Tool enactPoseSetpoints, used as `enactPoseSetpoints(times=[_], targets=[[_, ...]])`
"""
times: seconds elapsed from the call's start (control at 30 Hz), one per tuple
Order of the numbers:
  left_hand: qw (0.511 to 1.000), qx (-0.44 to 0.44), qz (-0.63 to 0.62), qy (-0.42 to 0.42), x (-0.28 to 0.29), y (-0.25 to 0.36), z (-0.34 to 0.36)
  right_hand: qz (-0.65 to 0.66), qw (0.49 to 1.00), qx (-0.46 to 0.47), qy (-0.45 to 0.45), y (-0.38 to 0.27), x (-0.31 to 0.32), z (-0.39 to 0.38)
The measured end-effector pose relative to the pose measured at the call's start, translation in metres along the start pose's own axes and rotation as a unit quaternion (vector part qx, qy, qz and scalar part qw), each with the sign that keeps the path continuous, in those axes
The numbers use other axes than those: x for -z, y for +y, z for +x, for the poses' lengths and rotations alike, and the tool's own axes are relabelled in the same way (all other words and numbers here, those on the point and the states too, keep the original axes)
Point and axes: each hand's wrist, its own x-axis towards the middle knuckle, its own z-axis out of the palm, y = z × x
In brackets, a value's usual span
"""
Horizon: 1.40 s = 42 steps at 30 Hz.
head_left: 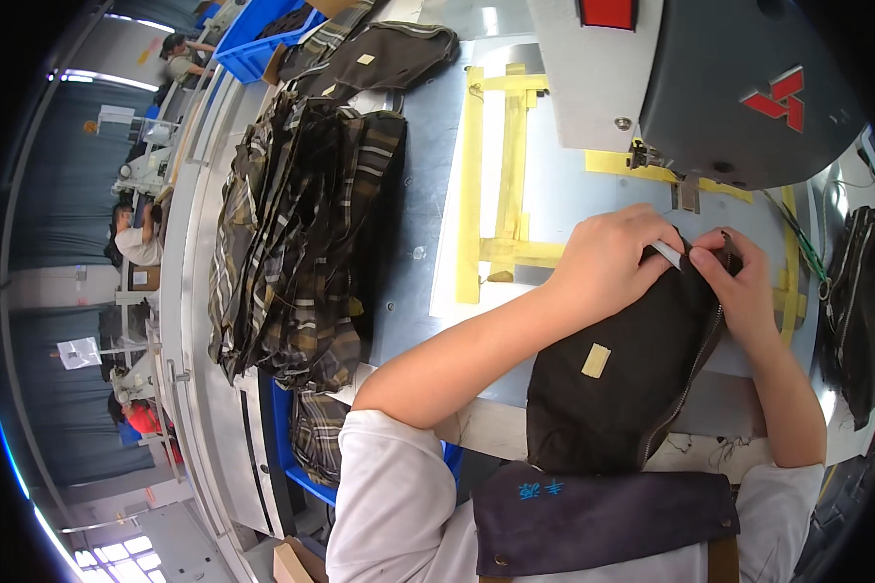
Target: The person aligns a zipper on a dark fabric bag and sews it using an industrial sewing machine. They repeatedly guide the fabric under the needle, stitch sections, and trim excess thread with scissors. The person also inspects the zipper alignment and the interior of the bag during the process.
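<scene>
A dark brown fabric piece [612,389] with a zipper along its right side and a small pale patch lies across the near table edge. My left hand [617,255] is closed on its far end, with a small white strip [669,254] between its fingers. My right hand [744,291] pinches the same end just to the right, close to the zipper's top. Beyond my hands are the grey sewing machine head [710,87] and its needle area [642,155], above a metal plate marked out with yellow tape [467,194].
Plaid-lined dark pieces [292,243] are piled on the left, near blue bins [243,49]. Scissors with green cord [812,267] and another dark zippered piece [851,321] lie at the right. Co-workers [136,238] sit at machines along the far left.
</scene>
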Motion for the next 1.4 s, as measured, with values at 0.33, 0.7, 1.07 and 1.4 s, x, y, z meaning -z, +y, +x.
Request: enactPoseSetpoints(times=[0.33,0.7,1.07,1.4], targets=[[0.997,0.057,-0.016,-0.041,0.003,-0.003,0.002,-0.15,0.957,0.247,-0.028,-0.003,0.004,-0.002],[0.974,-0.148,0.17,0.026,-0.003,0.0,0.003,-0.151,0.978,0.14,-0.038,-0.014,0.01,-0.001],[0.993,-0.113,0.036,-0.002,-0.005,-0.001,0.005,-0.053,0.991,-0.023,-0.117,-0.015,0.011,0.015],[0.995,0.064,-0.07,-0.042,-0.001,0.008,0.006,-0.071,0.986,0.119,-0.089,-0.007,0.014,0.005]])
